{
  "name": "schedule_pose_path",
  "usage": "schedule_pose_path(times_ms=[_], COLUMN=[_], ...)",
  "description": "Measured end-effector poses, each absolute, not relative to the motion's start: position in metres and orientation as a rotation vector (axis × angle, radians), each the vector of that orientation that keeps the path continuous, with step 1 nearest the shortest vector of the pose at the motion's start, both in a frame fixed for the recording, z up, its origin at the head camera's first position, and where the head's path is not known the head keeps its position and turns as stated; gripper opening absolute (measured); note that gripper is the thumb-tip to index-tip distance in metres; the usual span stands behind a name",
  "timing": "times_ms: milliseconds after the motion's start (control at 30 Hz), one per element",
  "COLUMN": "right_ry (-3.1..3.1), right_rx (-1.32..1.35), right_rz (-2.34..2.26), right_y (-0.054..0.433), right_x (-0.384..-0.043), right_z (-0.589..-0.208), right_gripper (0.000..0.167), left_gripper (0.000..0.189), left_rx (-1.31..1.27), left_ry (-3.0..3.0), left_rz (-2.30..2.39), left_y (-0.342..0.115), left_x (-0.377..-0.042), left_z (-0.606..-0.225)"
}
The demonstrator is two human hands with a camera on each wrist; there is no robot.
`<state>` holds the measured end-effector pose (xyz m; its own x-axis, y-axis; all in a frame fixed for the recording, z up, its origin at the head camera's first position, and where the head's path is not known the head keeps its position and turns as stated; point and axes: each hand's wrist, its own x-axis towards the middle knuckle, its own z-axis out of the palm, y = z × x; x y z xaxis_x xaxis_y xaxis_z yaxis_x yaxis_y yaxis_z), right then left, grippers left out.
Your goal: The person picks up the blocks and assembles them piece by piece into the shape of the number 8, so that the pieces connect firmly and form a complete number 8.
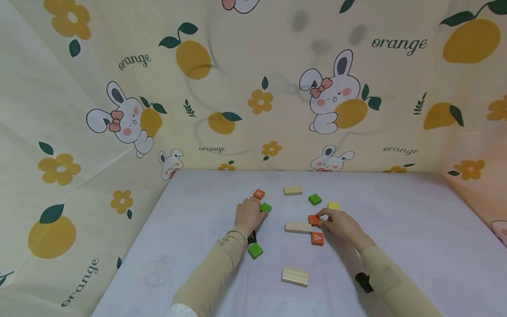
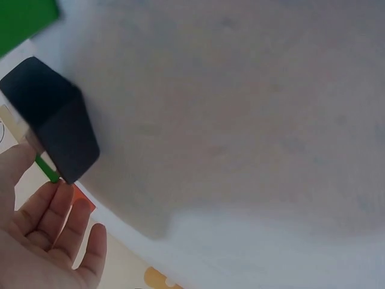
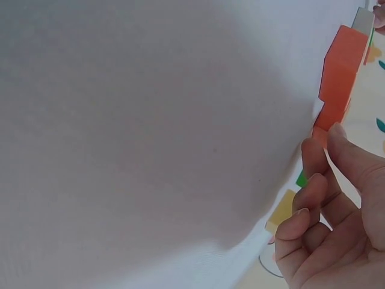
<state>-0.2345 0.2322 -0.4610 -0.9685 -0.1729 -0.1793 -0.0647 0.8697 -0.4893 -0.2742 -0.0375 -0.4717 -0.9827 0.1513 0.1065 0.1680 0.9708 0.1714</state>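
Note:
My left hand pinches a small green block between thumb and fingers at the left of the table. Just beyond its knuckles lies an orange block marked R. A black block and another green block sit nearer, by the left wrist. With thumb and index finger my right hand pinches an orange block, which is at the right end of a plain wooden plank. Below it is an orange block marked A. Behind the right hand a yellow block is partly hidden.
A wooden plank lies toward the back, with a green block to its right. Another plank is near the front. A patterned cloth hangs behind the white table.

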Motion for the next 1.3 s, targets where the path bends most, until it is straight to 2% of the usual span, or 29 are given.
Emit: schedule_pose_path(times_ms=[300,767,1300], right_ry=[2.827,2.816,2.815], right_rx=[-0.176,-0.168,-0.192], right_rz=[-0.742,-0.751,-0.737], right_y=[0.232,0.232,0.235], right_x=[-0.234,-0.232,-0.234], right_z=[-0.463,-0.463,-0.464], right_gripper=[0.031,0.032,0.031], left_gripper=[0.031,0.024,0.026], left_rx=[-0.277,-0.501,-0.719], left_ry=[-3.01,-2.98,-2.965], left_rz=[-0.329,-0.36,-0.318], left_y=[-0.037,-0.034,-0.025], left_x=[-0.274,-0.269,-0.261], left_z=[-0.473,-0.475,-0.476])
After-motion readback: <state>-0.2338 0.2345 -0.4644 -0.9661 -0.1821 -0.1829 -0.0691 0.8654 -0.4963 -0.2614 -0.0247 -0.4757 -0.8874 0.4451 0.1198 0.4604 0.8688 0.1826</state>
